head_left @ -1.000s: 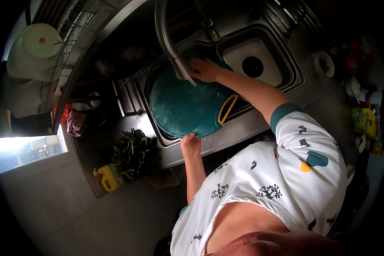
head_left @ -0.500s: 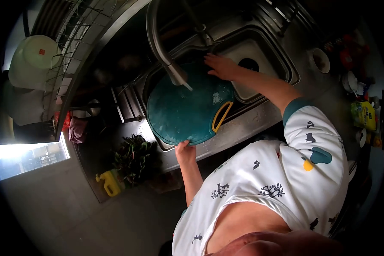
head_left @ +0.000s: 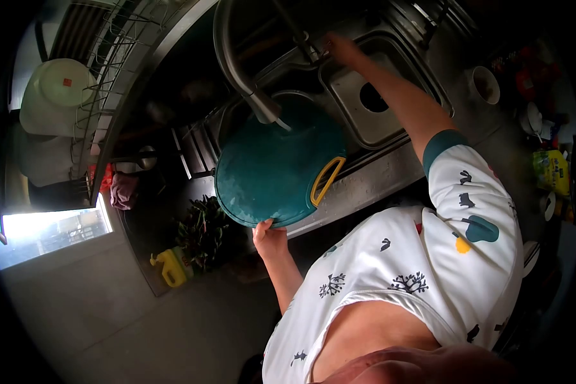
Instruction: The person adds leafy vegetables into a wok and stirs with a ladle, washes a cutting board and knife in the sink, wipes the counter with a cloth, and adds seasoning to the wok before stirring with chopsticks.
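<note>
A dark green oval cutting board (head_left: 272, 169) with a yellow handle (head_left: 327, 182) leans over the left sink basin, its surface wet. My left hand (head_left: 270, 238) grips its lower edge, thumb and fingers closed around the rim. The grey faucet spout (head_left: 243, 80) arches above the board, with a short pale streak at its tip. My right hand (head_left: 343, 50) is off the board, beside the faucet base (head_left: 310, 52) at the back of the sink. Its fingers are dark and blurred, so their grip is unclear.
The right sink basin (head_left: 351, 112) has a dark round drain. A bowl (head_left: 485, 86) stands right of it, with a yellow packet (head_left: 550, 171) farther along. Leafy greens (head_left: 201, 233) and a yellow jug (head_left: 169, 267) are at lower left. A wire rack (head_left: 105, 80) hangs at upper left.
My right hand has left the board's upper edge and moved up and away to the faucet base. The board has shifted slightly down and left with my left hand still gripping it.
</note>
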{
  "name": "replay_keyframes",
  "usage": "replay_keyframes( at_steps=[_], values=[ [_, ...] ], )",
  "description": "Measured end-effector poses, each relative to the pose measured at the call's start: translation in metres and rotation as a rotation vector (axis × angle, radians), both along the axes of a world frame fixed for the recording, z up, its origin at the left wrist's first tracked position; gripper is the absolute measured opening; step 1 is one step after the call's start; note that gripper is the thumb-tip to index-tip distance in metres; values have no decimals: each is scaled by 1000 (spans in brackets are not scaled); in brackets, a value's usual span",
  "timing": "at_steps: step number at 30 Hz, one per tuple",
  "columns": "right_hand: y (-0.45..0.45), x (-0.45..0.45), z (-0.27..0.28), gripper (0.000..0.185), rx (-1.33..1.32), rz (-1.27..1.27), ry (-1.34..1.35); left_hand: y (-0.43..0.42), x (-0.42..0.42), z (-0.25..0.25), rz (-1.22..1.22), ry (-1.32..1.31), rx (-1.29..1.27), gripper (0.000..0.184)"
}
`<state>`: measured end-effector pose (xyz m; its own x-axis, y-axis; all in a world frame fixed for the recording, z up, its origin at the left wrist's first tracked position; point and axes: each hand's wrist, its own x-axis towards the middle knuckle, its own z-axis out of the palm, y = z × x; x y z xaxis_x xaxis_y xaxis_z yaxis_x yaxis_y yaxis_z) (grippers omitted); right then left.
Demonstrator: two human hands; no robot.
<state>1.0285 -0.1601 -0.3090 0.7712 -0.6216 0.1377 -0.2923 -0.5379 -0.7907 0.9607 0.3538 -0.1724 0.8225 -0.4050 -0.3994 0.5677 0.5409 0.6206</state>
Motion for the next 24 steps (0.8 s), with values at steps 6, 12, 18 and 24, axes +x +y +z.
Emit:
replay_keyframes(
  at_steps=[6,12,18,24],
  values=[
    [12,-24,19,55,-33,-210,1,-14,-16,29,-4,101,47,30],
    [80,-170,80,85,940,291,431,-31,-27,34,-175,146,-9,39],
    [105,-276,143,46,1193,-278,-196,-79,-29,2,-423,263,-124,50],
    [66,-353,237,54,535,-357,-451,-191,-64,-59,-832,457,-160,46]
  ],
)
